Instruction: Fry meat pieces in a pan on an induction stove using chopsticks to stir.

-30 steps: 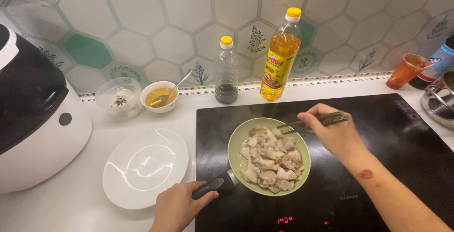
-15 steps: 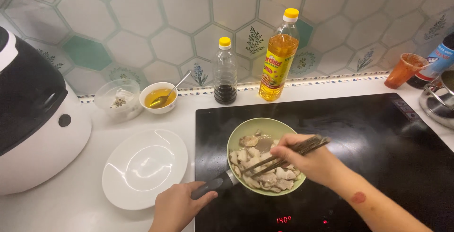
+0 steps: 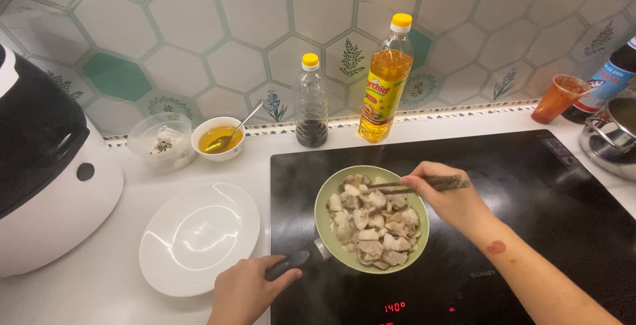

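Observation:
A small green frying pan [image 3: 322, 200] full of pale meat pieces [image 3: 375, 224] sits on a black induction cooktop [image 3: 530, 186]. My left hand [image 3: 246, 290] grips the pan's dark handle [image 3: 293, 263] at the lower left. My right hand [image 3: 445, 197] holds a pair of dark chopsticks [image 3: 391, 185] over the pan's right side, their tips resting among the meat at the far edge.
An empty white plate [image 3: 199, 235] lies left of the cooktop. Behind stand a white bowl with yellow liquid and a spoon [image 3: 218, 138], a clear bowl [image 3: 161, 141], a dark sauce bottle [image 3: 311, 103] and an oil bottle [image 3: 385, 81]. A rice cooker [image 3: 46, 172] fills the left; a steel pot [image 3: 609, 141] sits at right.
My right hand has pulled back toward the pan's right rim, and the chopstick tips now reach the meat at the far side. The left hand stays on the handle.

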